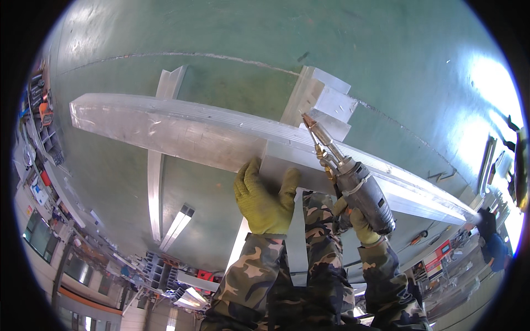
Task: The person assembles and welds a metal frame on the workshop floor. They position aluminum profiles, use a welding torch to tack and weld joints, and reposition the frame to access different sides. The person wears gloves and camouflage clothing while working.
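Observation:
A long silvery aluminium profile (pixel 194 132) with a ribbed edge runs from the left to the far right. Against its near side sits a shorter aluminium section (pixel 308 165). My left hand (pixel 267 202), in a yellow-green work glove, grips this section at its left end, fingers at the end edge and thumb on the near face. In my right hand (pixel 362 225), also gloved, is a dark pistol-grip power tool (pixel 364 194). A thin tube with brass fittings runs beside its copper-coloured tip, which points up and left over the profile. The tool's body partly hides that hand.
Aluminium bars (pixel 155 194) lie crosswise beneath the profile at left, and stacked angled pieces (pixel 327 99) lie beyond it. The green floor (pixel 248 33) shows a pale seam. Shelving with parts (pixel 157 269) stands lower left. A person (pixel 492 244) is at the far right.

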Motion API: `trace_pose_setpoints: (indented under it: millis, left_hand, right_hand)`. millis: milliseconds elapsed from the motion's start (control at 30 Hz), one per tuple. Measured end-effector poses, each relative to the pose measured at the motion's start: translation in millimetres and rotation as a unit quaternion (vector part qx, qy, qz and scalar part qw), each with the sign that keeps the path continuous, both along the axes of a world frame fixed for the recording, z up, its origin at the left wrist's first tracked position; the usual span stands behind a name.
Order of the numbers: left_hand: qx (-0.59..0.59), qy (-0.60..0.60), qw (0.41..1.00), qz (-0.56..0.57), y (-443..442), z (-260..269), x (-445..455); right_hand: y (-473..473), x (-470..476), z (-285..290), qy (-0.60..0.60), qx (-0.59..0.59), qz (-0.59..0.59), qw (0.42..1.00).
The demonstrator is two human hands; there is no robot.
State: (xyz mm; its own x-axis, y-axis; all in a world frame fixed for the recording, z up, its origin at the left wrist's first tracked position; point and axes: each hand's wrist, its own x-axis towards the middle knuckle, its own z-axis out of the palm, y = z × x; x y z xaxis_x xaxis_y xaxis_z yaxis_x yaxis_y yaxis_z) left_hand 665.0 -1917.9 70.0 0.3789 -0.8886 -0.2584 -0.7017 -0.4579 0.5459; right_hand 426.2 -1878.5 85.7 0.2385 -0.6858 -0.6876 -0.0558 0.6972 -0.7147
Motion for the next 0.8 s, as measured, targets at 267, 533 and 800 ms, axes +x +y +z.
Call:
trace_pose_setpoints:
  millis: [267,533,800]
  left_hand:
    - [0.082,0.076,0.992,-0.059,-27.6,14.8,12.8]
    - [0.038,0.109,0.986,-0.117,-28.8,-3.7,35.5]
    - [0.067,0.159,0.978,-0.113,-29.4,-3.6,42.4]
  right_hand:
    - [18.1,-10.9,-13.2,-0.033,0.356,-0.214,0.909]
    - [-11.2,6.3,6.7,-0.014,0.004,-0.036,0.999]
    - [-11.2,4.3,7.0,-0.035,-0.013,-0.025,0.999]
